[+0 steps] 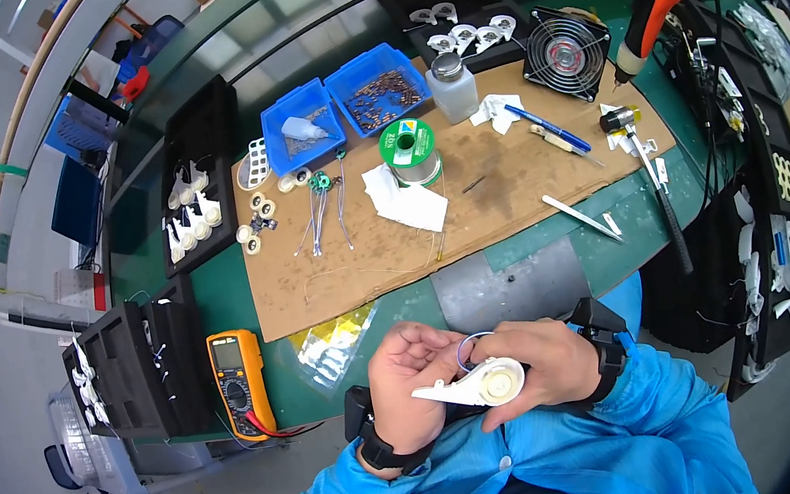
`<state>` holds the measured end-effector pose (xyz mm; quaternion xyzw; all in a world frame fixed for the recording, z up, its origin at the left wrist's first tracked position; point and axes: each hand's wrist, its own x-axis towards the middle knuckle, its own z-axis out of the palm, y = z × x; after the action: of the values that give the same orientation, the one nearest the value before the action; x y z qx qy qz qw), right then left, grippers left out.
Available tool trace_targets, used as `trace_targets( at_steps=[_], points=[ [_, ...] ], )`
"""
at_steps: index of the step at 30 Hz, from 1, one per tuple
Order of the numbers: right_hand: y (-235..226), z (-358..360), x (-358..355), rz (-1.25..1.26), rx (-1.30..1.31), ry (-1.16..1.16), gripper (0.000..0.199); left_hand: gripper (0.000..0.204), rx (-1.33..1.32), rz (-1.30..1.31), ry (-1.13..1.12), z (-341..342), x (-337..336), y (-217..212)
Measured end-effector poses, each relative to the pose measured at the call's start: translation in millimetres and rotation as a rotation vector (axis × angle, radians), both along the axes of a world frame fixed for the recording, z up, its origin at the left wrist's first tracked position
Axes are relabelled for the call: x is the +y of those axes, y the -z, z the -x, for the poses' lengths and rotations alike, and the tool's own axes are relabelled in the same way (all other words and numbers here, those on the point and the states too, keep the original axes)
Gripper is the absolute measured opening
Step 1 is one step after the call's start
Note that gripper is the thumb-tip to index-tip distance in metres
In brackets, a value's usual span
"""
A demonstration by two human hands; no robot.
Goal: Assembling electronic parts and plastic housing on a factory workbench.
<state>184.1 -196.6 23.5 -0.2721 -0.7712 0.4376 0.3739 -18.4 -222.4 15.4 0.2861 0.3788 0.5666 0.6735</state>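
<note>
Here's the white shell (456, 392), held in front of the counter (277, 370), its round disc (501, 381) facing up. The right hand (554, 361) has its fingers gripping the broad end; the left hand (401, 377) curls its own by the narrow tip (whether they pinch the wire loop (461, 349), I can't tell). The disc looks seated, so this piece seems partway along; the loop, standing proud, looks unfinished. Similar shells (209, 210) sit in the black tray (201, 123).

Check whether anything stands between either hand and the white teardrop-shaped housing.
Nothing visible does: the right hand grips the white teardrop-shaped plastic housing directly; its narrow tip shows in front of the left hand, and the thin wire loop above blocks neither.
</note>
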Motion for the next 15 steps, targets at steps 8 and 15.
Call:
trace_targets(
  at_steps=[8, 15],
  points=[
    [0, 5, -1, -0.073, -0.035, 0.043, 0.027, 0.019, 0.053, 0.020, 0.019, -5, 3, -8],
    [7, 2, -2, 0.255, 0.029, 0.141, 0.014, 0.028, -0.053, 0.057, 0.038, 4, -19, -14]
  ],
)
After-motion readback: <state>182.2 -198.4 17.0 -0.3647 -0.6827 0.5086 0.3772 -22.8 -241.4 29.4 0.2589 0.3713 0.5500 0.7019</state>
